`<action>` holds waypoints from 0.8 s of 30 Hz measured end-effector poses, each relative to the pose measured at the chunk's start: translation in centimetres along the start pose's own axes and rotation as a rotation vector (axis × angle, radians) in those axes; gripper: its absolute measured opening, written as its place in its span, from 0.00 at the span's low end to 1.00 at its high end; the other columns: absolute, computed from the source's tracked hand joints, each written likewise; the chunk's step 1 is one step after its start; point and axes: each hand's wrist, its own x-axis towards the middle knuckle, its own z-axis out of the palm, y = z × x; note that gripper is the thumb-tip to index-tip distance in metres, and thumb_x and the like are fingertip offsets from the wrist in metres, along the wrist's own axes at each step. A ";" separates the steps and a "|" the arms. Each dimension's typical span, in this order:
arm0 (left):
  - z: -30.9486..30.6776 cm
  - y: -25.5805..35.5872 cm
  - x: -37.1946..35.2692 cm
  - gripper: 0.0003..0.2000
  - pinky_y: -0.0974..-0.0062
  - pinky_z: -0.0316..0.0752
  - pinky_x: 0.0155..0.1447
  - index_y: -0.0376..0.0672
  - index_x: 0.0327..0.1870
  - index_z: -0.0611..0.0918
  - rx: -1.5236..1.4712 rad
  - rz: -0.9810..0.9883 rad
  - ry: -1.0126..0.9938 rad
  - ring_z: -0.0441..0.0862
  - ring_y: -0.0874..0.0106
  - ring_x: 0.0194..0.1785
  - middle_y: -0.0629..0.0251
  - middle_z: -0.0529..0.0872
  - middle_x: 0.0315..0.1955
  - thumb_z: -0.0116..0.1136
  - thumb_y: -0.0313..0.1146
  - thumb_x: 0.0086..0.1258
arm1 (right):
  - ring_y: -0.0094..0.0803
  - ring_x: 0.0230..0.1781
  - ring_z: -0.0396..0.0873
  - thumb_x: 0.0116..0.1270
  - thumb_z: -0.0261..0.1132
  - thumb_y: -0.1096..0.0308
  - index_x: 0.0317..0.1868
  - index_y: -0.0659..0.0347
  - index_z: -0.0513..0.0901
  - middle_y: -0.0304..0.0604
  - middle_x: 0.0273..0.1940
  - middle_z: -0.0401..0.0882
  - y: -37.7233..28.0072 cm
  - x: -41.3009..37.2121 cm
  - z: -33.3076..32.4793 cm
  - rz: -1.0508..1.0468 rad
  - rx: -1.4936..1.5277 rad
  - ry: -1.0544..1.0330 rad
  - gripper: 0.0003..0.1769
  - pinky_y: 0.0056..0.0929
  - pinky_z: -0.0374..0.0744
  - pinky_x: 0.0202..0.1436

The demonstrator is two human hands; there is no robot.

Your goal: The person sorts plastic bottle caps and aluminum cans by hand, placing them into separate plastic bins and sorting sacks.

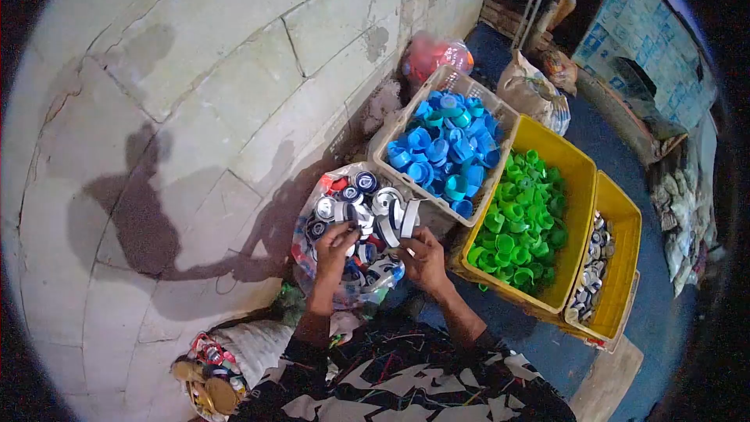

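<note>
My left hand point(334, 248) is over a clear plastic bag point(301, 242) full of mixed bottle caps point(365, 181), mostly white and dark blue. Its thumb and fingers are closed in a pinch; whatever is between them is too small to make out. On the bag's right side my right hand point(426, 259) grips a white cap point(409, 219) by its lower edge, the cap standing on its side. Other white and dark caps point(386, 230) lie close against that hand's fingertips.
Beyond the bag, a pale crate point(383, 155) holds blue caps. To the right stand a yellow crate point(582, 180) of green caps and another yellow crate point(627, 227) with whitish caps. A stuffed sack point(258, 344) lies lower left, beside the block wall point(195, 70).
</note>
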 end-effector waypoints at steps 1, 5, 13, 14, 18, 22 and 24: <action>-0.2 -0.1 -0.1 0.09 0.77 0.79 0.50 0.34 0.46 0.83 0.026 0.030 -0.023 0.81 0.75 0.47 0.66 0.84 0.42 0.60 0.21 0.65 | 0.42 0.38 0.80 0.53 0.75 0.70 0.38 0.63 0.85 0.47 0.40 0.77 0.3 -0.4 -0.3 0.022 -0.034 0.014 0.12 0.34 0.79 0.40; 0.3 -0.2 -0.4 0.08 0.77 0.79 0.48 0.34 0.47 0.82 0.093 0.091 -0.132 0.82 0.75 0.44 0.64 0.83 0.40 0.59 0.24 0.68 | 0.46 0.41 0.81 0.53 0.74 0.72 0.38 0.62 0.84 0.49 0.44 0.77 0.8 -2.3 -1.4 0.211 -0.030 0.037 0.11 0.37 0.81 0.43; 5.9 -2.0 -1.7 0.22 0.78 0.76 0.38 0.39 0.55 0.66 0.139 0.160 -0.236 0.81 0.74 0.33 0.60 0.81 0.36 0.64 0.26 0.65 | 0.47 0.44 0.81 0.54 0.69 0.75 0.39 0.63 0.84 0.50 0.44 0.77 1.6 -7.7 -5.6 0.161 -0.264 0.187 0.10 0.37 0.80 0.47; 7.4 -1.6 -2.2 0.23 0.77 0.76 0.38 0.39 0.57 0.66 0.154 0.186 -0.281 0.81 0.74 0.33 0.60 0.82 0.35 0.64 0.26 0.64 | 0.48 0.46 0.80 0.54 0.70 0.74 0.39 0.63 0.83 0.50 0.44 0.78 2.0 -9.0 -6.4 0.190 -0.303 0.203 0.11 0.38 0.80 0.49; 12.3 -3.1 -3.4 0.12 0.79 0.74 0.37 0.37 0.45 0.78 0.349 0.250 -0.396 0.81 0.78 0.31 0.65 0.85 0.29 0.65 0.28 0.63 | 0.49 0.46 0.79 0.54 0.71 0.73 0.39 0.64 0.82 0.50 0.45 0.78 1.2 -13.0 -10.7 0.220 -0.386 0.292 0.12 0.40 0.80 0.49; 18.7 -3.3 -6.4 0.06 0.78 0.75 0.38 0.38 0.36 0.80 0.289 0.127 -0.560 0.80 0.78 0.30 0.64 0.86 0.29 0.64 0.28 0.63 | 0.50 0.45 0.79 0.54 0.71 0.73 0.40 0.66 0.81 0.51 0.44 0.79 2.8 -18.0 -14.2 0.261 -0.539 0.439 0.13 0.41 0.79 0.48; 21.5 -4.3 -7.6 0.06 0.77 0.75 0.39 0.37 0.37 0.80 0.385 0.316 -0.680 0.80 0.76 0.31 0.64 0.85 0.29 0.65 0.26 0.62 | 0.50 0.44 0.79 0.54 0.71 0.73 0.41 0.66 0.81 0.51 0.44 0.79 3.9 -20.2 -16.2 0.281 -0.546 0.490 0.14 0.42 0.79 0.46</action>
